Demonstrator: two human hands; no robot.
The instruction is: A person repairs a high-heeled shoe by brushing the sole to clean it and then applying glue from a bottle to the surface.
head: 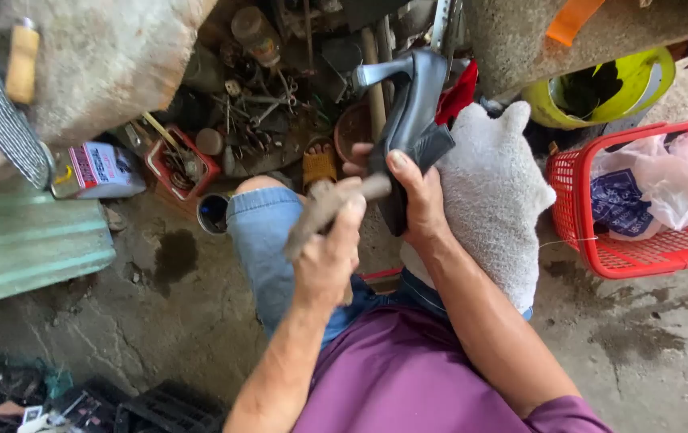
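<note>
Soft, even daylight fills the scene, brightest at the right, where the white cloth [488, 200] and red basket [641, 200] look clean and vivid. Shadows are faint and diffuse. The far clutter of tools [263, 112] sits dimmer, and the near left corner is dark. The left hand [329, 256] and its stick-like tool [324, 212] are smeared by motion blur. Wide-angle distortion bends lines toward the edges.

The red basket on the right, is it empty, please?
No, the red basket holds crumpled plastic bags, white, pinkish and blue.
</note>
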